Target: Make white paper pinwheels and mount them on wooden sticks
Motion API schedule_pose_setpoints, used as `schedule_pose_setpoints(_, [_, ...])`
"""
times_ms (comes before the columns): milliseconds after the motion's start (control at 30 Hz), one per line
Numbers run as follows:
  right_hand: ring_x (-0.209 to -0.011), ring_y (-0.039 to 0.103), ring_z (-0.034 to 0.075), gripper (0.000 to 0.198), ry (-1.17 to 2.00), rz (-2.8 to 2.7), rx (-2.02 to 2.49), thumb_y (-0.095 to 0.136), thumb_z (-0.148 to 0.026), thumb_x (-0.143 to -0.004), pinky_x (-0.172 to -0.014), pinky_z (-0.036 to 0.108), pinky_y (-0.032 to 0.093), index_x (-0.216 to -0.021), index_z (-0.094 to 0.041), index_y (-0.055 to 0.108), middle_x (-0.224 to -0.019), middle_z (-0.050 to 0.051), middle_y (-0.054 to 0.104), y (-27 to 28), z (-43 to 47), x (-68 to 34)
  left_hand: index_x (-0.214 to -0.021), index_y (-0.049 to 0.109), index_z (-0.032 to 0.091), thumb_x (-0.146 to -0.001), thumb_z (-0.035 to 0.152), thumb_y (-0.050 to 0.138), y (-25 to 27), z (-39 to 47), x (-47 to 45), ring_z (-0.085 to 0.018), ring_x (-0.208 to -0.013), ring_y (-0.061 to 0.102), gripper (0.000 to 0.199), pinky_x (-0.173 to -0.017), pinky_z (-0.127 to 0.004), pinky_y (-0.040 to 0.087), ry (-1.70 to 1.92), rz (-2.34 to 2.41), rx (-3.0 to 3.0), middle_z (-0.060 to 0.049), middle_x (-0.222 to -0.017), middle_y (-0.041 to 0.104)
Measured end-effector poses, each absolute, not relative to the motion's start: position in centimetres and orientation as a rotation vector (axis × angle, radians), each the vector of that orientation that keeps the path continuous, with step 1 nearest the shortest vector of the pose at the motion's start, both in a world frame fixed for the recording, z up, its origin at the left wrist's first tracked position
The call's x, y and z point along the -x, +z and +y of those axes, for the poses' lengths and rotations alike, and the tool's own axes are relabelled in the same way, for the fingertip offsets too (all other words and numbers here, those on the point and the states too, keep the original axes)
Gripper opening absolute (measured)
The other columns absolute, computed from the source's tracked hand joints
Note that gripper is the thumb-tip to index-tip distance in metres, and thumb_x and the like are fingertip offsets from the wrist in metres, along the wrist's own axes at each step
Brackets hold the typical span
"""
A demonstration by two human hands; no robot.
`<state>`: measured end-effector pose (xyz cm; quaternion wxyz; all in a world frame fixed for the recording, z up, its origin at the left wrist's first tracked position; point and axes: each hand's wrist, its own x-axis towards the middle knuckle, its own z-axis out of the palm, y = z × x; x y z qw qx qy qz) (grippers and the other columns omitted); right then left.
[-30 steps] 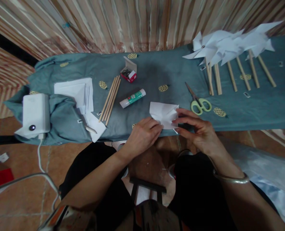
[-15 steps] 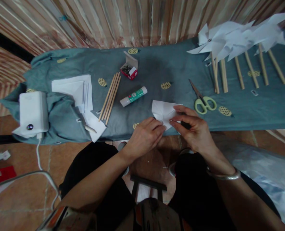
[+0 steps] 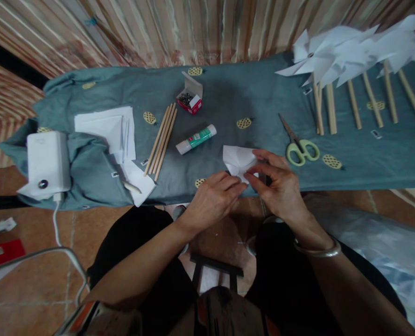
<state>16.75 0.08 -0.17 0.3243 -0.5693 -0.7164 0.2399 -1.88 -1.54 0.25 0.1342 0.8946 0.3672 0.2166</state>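
Against the picture from one second ago, the right hand [image 3: 277, 186] has come inward over the white paper [image 3: 235, 157]: its thumb and index finger, then spread along the right edge, now meet near the middle of the sheet, just beside the left fingertips. The paper's right part looks more drawn in and curved, while its far left corner stays open. The left hand [image 3: 212, 199] keeps its place at the near edge. The view has turned a little, so the scissors [image 3: 301, 150] and paper pinwheels [image 3: 350, 55] appear farther right; on the worktop [image 3: 263, 140] they lie as before.

Both forearms reach in from the near side and converge on the sheet, which lies at the near edge of the worktop, between the glue stick [image 3: 196, 139] and the scissors. The left hand is narrow, back upward, fingers curled together and holding the paper down at its near edge. The right hand holds the paper in a narrow pinch, its other fingers bent over the right side, with a bracelet [image 3: 319, 251] at the wrist. Exactly which corner is pinched cannot be told, as the fingers cover it.
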Motion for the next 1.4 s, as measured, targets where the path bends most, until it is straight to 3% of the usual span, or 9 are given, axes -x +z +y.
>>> schedule_pose_setpoints(1067, [-0.117, 0.056, 0.029, 0.007, 0.590, -1.919, 1.480, 0.062, -0.026, -0.083, -0.099, 0.050, 0.045, -0.082, -0.023, 0.068, -0.125, 0.008, 0.061, -0.39, 0.08, -16.76, -0.102, 0.063, 0.013, -0.093, 0.015, 0.049, 0.37, -1.60, 1.73, -0.018, -0.089, 0.057, 0.017, -0.079, -0.032, 0.052, 0.600, 1.062, -2.572, -0.006, -0.097, 0.066])
schedule_pose_setpoints(1400, [-0.119, 0.054, 0.028, 0.013, 0.471, -2.005, 1.418, 0.057, -0.025, -0.088, -0.098, 0.050, 0.048, -0.093, -0.027, 0.069, -0.130, 0.005, 0.058, -0.41, -0.36, -16.73, -0.100, 0.063, 0.013, -0.092, 0.015, 0.048, 0.40, -1.58, 1.73, -0.018, -0.090, 0.057, 0.017, -0.080, -0.033, 0.053, 0.600, 1.062, -2.577, -0.006, -0.097, 0.067])
